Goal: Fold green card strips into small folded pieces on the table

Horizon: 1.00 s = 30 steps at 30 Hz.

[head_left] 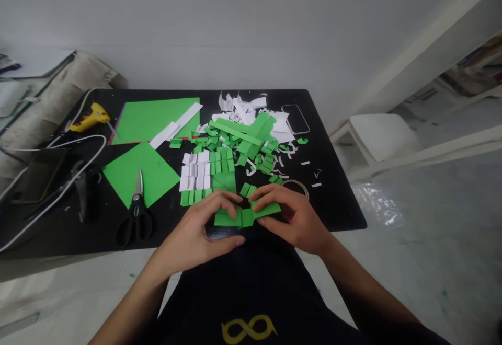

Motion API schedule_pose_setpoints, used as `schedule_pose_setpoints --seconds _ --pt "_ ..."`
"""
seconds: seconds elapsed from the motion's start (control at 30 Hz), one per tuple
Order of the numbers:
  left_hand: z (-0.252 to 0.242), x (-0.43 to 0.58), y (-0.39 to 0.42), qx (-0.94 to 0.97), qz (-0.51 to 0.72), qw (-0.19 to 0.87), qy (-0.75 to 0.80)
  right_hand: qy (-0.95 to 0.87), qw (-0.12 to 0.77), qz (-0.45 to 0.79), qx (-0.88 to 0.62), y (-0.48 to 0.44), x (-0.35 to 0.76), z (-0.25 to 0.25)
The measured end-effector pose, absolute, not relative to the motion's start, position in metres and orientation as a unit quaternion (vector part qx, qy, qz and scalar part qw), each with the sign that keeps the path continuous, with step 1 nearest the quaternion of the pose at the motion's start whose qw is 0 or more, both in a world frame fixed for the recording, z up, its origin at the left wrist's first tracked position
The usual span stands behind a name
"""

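A folded green paper strip (247,218) is held between my two hands at the table's front edge, with creases across its middle. My right hand (292,217) pinches its right end between thumb and fingers. The fingers of my left hand (204,226) rest on its left part, while the thumb stands apart below it. Just beyond my hands lies a woven-looking mat of white and green folded paper pieces (196,170). A small folded green piece (248,190) sits right behind the strip.
Black-handled scissors (135,217) lie at left, partly over a green sheet (143,175). Farther back are a larger green sheet (157,117), a yellow glue gun (90,118) and a white cable (58,230). Green and white scraps (251,130) are piled mid-table. A white stool (382,136) stands right.
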<state>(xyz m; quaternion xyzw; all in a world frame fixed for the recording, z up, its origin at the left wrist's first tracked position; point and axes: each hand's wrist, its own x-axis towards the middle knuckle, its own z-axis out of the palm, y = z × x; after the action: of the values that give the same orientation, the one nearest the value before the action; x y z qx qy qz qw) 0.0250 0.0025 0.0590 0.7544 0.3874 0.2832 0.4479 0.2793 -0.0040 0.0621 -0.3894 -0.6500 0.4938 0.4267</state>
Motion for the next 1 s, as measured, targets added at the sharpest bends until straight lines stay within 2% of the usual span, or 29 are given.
schedule_pose_setpoints --seconds 0.3,0.47,0.73,1.0 --pt "0.0544 0.0255 0.0045 0.748 0.302 0.426 0.410 -0.646 0.423 0.481 -0.415 -0.0048 0.2800 0.0553" --pt "0.0541 0.0253 0.0033 0.714 0.359 0.438 0.411 -0.642 0.425 0.479 -0.422 -0.0027 0.2825 0.0563" --pt "0.0527 0.0271 0.0010 0.675 0.426 0.461 0.386 -0.614 0.458 0.492 -0.413 -0.0022 0.2817 0.0578" --pt "0.0530 0.0302 0.0002 0.672 0.442 0.448 0.390 -0.608 0.474 0.492 -0.403 -0.0035 0.2799 0.0579"
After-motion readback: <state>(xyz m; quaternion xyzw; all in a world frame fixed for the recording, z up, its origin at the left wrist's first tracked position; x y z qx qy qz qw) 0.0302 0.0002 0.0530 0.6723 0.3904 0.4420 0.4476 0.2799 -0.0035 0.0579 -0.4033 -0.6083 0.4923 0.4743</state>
